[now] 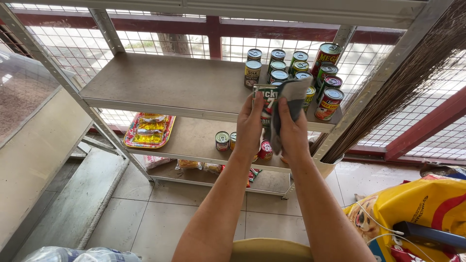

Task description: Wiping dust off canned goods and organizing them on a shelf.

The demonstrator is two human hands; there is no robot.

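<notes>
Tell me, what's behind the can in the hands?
Behind the held can stand more cans on the shelf. The grey cloth in the right hand covers some; left hand grips the can.

A small shop: metal shelves (160,82) stocked with canned goods (291,68).

Two bare forearms, no sleeves in view. Left hand (249,127) and right hand (292,132): no gloves, no rings or watch visible. Wrists unadorned; nothing else of the person's clothing shows.

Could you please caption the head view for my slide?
Left hand holds a can while right hand wipes it with a grey cloth.
</notes>
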